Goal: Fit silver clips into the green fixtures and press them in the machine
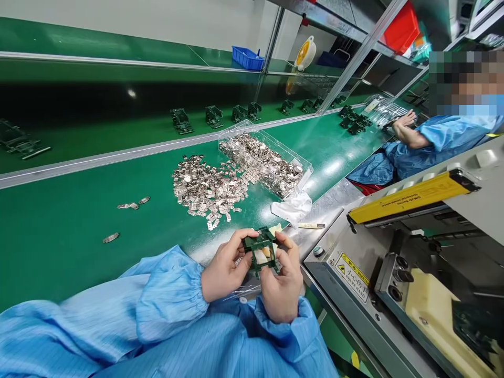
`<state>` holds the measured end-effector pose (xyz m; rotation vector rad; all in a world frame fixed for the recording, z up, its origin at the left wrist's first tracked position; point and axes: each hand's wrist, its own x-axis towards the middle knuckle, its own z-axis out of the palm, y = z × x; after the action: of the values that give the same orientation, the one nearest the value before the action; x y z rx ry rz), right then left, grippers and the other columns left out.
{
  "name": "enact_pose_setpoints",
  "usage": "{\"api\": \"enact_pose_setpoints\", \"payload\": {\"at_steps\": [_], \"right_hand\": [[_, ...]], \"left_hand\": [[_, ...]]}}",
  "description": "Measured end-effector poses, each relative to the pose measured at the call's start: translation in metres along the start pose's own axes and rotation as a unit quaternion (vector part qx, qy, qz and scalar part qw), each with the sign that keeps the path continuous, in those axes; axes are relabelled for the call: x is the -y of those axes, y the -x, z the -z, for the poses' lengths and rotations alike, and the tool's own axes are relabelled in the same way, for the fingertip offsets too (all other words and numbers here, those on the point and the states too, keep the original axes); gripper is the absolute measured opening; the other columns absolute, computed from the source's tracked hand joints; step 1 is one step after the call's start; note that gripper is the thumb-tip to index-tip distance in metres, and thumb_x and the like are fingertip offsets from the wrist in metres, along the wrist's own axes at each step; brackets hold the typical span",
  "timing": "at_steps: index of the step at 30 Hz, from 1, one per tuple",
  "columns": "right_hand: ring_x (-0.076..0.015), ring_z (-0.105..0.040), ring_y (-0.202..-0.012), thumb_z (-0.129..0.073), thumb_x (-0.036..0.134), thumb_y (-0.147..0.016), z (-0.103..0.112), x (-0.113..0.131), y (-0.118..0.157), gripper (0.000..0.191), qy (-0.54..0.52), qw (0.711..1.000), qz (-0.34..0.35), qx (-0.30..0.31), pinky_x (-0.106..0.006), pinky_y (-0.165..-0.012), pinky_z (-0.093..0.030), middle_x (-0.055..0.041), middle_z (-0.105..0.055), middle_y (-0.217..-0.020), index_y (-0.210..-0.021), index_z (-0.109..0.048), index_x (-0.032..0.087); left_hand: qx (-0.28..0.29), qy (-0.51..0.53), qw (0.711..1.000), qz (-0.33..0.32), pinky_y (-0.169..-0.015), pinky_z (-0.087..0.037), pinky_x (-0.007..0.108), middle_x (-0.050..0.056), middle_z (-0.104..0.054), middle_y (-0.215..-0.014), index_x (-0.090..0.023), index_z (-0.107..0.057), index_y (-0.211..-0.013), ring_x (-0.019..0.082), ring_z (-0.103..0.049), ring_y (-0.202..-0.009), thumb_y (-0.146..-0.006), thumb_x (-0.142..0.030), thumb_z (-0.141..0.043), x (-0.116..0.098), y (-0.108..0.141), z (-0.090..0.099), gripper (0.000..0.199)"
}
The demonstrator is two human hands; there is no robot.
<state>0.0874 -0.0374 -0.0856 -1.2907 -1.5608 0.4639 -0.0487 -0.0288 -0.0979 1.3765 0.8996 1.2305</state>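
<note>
A dark green plastic frame (pixel 260 241) with an open middle is held between my two hands, near the table's front edge. My left hand (pixel 227 266) pinches its left side between thumb and fingers. On the right side, my right hand (pixel 282 281) grips it with thumb and fingertips. Beyond them lies a loose pile of small metal plates (pixel 205 186). A clear plastic box (pixel 309 172) beside the pile holds more of these plates. A crumpled white cloth (pixel 293 209) is just beyond my hands, close to a marker (pixel 312 226).
Several green frames (pixel 213 116) stand along the strip behind the metal rail (pixel 118 153). A few stray plates (pixel 111 238) lie at left. A machine (pixel 338 273) with a yellow bar (pixel 409 197) stands at right. Behind it sits a person in blue (pixel 444 136). A blue bin (pixel 247 58) is at the back.
</note>
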Motion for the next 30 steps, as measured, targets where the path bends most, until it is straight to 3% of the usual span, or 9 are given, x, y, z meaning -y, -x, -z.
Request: {"api": "enact_pose_setpoints", "payload": {"at_steps": [5, 10, 15, 18, 21, 23, 25, 27, 30], "right_hand": [[-0.0243, -0.057, -0.112, -0.066, 0.025, -0.081, 0.000, 0.001, -0.001, 0.005, -0.066, 0.994, -0.087, -0.009, -0.039, -0.098, -0.046, -0.0092, -0.057, -0.119, -0.081, -0.065, 0.020], [-0.0235, -0.062, -0.104, -0.072, 0.036, -0.078, -0.004, -0.003, 0.003, 0.038, -0.231, 0.952, -0.200, 0.013, -0.038, -0.090, -0.052, -0.0112, -0.062, -0.116, -0.109, -0.058, 0.019], [-0.0193, -0.064, -0.085, -0.078, 0.038, -0.071, -0.009, 0.001, 0.005, 0.035, -0.384, 0.889, -0.251, 0.010, -0.031, -0.074, -0.055, -0.0043, -0.066, -0.097, -0.088, -0.052, 0.022], [-0.0168, -0.063, -0.080, -0.077, 0.035, -0.073, 0.001, -0.001, 0.004, 0.031, -0.410, 0.880, -0.237, 0.022, -0.029, -0.072, -0.054, -0.0011, -0.066, -0.089, -0.081, -0.050, 0.022], [-0.0211, -0.064, -0.098, -0.076, 0.033, -0.076, 0.026, -0.011, 0.003, 0.029, -0.376, 0.902, -0.202, 0.070, -0.032, -0.079, -0.054, -0.0070, -0.067, -0.111, -0.096, -0.058, 0.022], [-0.0262, -0.056, -0.119, -0.079, 0.031, -0.074, 0.048, -0.017, 0.005, 0.054, -0.332, 0.924, -0.168, 0.094, -0.037, -0.090, -0.052, -0.0110, -0.056, -0.135, -0.122, -0.056, 0.025], [-0.0293, -0.050, -0.127, -0.083, 0.030, -0.070, 0.072, -0.017, 0.011, 0.073, -0.282, 0.944, -0.138, 0.103, -0.043, -0.098, -0.048, -0.0115, -0.052, -0.141, -0.135, -0.050, 0.026], [-0.0309, -0.055, -0.122, -0.086, 0.031, -0.066, 0.101, -0.015, 0.022, 0.075, -0.244, 0.958, -0.120, 0.091, -0.047, -0.101, -0.046, -0.0111, -0.058, -0.133, -0.133, -0.054, 0.026], [-0.0331, -0.062, -0.110, -0.090, 0.038, -0.059, 0.155, -0.013, 0.046, 0.073, -0.185, 0.978, -0.099, 0.001, -0.049, -0.095, -0.052, -0.0113, -0.065, -0.121, -0.125, -0.061, 0.025]], "left_hand": [[0.012, -0.026, 1.000, 0.007, -0.078, -0.052, 0.026, 0.007, -0.062, -0.106, -0.021, -0.046, -0.122, 0.015, -0.064, -0.085, -0.096, -0.022, -0.047, -0.002, 0.001, 0.000, 0.026], [0.021, -0.007, 1.000, 0.015, -0.072, -0.052, 0.025, 0.005, -0.061, -0.101, -0.022, -0.048, -0.121, 0.013, -0.062, -0.075, -0.095, -0.025, -0.050, -0.004, 0.003, 0.000, 0.026], [0.024, -0.018, 0.999, 0.015, -0.068, -0.051, 0.024, 0.006, -0.063, -0.099, -0.021, -0.049, -0.120, 0.015, -0.062, -0.077, -0.094, -0.028, -0.052, -0.008, 0.006, -0.004, 0.027], [0.028, -0.002, 0.999, 0.030, -0.070, -0.052, 0.023, 0.007, -0.064, -0.099, -0.020, -0.049, -0.119, 0.015, -0.063, -0.081, -0.092, -0.030, -0.055, -0.012, 0.005, -0.005, 0.029], [0.033, 0.040, 0.995, 0.082, -0.074, -0.054, 0.026, 0.008, -0.065, -0.102, -0.019, -0.046, -0.121, 0.017, -0.065, -0.085, -0.091, -0.032, -0.057, -0.021, 0.000, -0.008, 0.034], [0.064, 0.035, 0.991, 0.111, -0.072, -0.055, 0.027, 0.008, -0.065, -0.102, -0.018, -0.047, -0.121, 0.018, -0.066, -0.084, -0.089, -0.032, -0.059, -0.031, -0.003, -0.013, 0.037], [0.138, -0.007, 0.984, 0.113, -0.068, -0.055, 0.026, 0.008, -0.066, -0.099, -0.017, -0.052, -0.120, 0.019, -0.066, -0.083, -0.088, -0.029, -0.059, -0.046, -0.009, -0.022, 0.035], [0.247, -0.050, 0.964, 0.087, -0.063, -0.053, 0.024, 0.007, -0.068, -0.096, -0.019, -0.054, -0.124, 0.018, -0.066, -0.078, -0.089, -0.024, -0.056, -0.063, -0.021, -0.037, 0.036], [0.379, -0.091, 0.921, 0.002, -0.066, -0.055, 0.026, 0.006, -0.071, -0.101, -0.023, -0.049, -0.135, 0.019, -0.069, -0.080, -0.084, -0.023, -0.063, -0.085, -0.052, -0.073, 0.053]]}}
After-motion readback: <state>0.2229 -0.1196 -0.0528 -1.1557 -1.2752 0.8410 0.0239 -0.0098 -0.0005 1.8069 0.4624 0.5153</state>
